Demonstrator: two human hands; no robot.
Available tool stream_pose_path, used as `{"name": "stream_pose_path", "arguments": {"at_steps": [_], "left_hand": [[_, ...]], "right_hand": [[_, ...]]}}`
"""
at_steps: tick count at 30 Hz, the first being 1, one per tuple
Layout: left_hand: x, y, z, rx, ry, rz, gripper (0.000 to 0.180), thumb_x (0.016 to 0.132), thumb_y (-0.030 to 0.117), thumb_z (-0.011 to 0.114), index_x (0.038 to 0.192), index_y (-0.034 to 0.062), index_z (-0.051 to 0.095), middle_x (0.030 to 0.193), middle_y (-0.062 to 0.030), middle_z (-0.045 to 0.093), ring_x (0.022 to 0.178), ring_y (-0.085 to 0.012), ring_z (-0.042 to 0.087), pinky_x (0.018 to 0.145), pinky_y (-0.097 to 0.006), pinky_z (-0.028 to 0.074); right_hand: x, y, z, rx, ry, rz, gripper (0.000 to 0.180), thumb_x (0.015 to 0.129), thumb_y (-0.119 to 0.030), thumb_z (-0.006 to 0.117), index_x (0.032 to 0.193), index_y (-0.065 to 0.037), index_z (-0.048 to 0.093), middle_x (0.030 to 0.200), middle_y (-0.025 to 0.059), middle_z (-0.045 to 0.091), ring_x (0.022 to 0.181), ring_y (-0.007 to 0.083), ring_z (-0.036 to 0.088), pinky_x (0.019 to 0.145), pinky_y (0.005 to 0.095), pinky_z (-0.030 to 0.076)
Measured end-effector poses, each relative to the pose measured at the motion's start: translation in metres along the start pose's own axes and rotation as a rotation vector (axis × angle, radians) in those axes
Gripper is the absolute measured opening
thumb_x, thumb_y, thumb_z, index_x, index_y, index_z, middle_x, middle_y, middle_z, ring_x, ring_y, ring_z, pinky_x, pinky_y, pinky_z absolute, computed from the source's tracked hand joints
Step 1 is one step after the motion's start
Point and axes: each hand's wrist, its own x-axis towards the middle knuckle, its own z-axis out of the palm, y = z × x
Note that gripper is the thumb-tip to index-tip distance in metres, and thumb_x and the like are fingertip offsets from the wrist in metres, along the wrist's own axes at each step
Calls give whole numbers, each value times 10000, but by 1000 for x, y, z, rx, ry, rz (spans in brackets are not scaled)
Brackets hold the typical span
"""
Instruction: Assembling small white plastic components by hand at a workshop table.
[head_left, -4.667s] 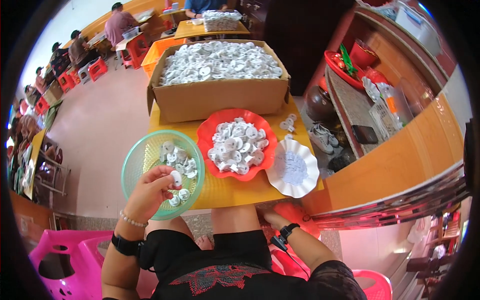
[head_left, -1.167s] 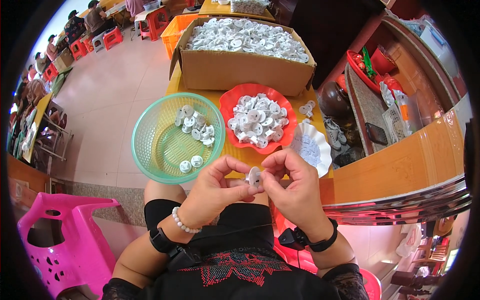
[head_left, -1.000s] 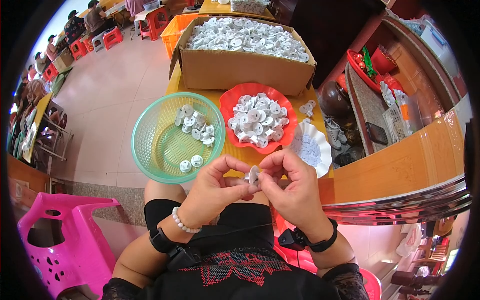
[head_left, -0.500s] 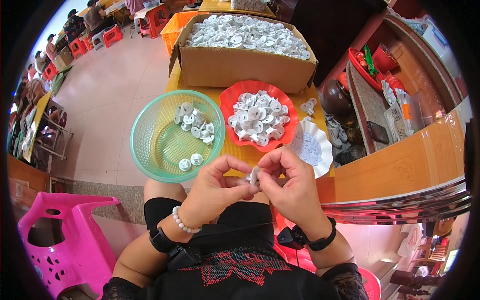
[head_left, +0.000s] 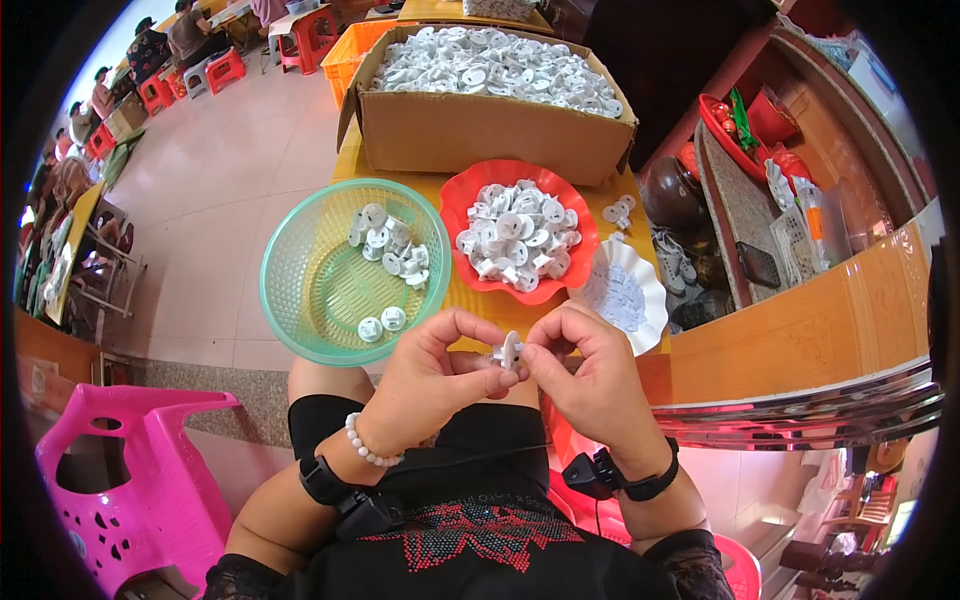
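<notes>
Small white plastic disc-headed piece (head_left: 511,350): held up near the close edge of the yellow-topped table (head_left: 352,165), disc nearly edge-on, flat face turned toward three o'clock. Dark marks or slots on that face, too small to read as writing. At six o'clock from the piece, across the black cloth top (head_left: 480,530), a studded red and grey pattern beneath a curved line of tiny lettering, too fine to make out.

Left hand (head_left: 420,370), at nine o'clock: almost closed, thumb and forefinger pinching the piece, other fingers curled behind. Right hand (head_left: 592,375), between three and four o'clock: thumb and forefinger drawn close together at the disc's face, remaining fingers bent inward. Cannot tell whether gripping the disc or some tiny part at it.

At ten o'clock, translucent green round plastic basket (head_left: 284,270) with latticed walls, containing a cluster of similar white pieces and two more (head_left: 393,319) nearer the hands. At twelve, red wavy-rimmed bowl (head_left: 586,250) heaped with such pieces; beyond, brown rectangular cardboard box (head_left: 490,135), brimful. At one, loose pieces (head_left: 619,212) on the table. At two, white fluted dish (head_left: 655,300) of pale bluish bits (head_left: 618,295), partly behind the right hand.
</notes>
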Motion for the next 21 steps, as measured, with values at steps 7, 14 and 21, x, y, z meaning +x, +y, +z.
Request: {"name": "stream_pose_path", "arguments": {"at_steps": [7, 14, 21], "left_hand": [[1, -3, 0, -4, 3, 15, 291, 783, -73, 686, 1015, 7, 529, 998, -85, 627, 850, -158, 676, 732, -275, 578], [0, -4, 0, 46, -1, 24, 267, 798, -68, 675, 1010, -4, 528, 960, -98, 650, 869, -144, 666, 762, -258, 565], [1, -6, 0, 47, -2, 30, 258, 801, -63, 675, 1006, -1, 532, 934, -86, 655, 847, -130, 664, 755, -250, 560]], "right_hand": [[-1, -2, 6, 51, 30, 49, 86, 797, -46, 623, 804, 24, 574, 764, 81, 568, 606, 132, 550, 536, 263, 448], [-2, -4, 8, -5, 16, 39, 77, 794, -30, 600, 792, 25, 546, 756, 87, 550, 608, 142, 554, 536, 276, 453], [-4, -2, 9, -37, 34, 13, 68, 779, -16, 579, 792, 21, 524, 766, 105, 536, 618, 180, 561, 541, 291, 461]]}}
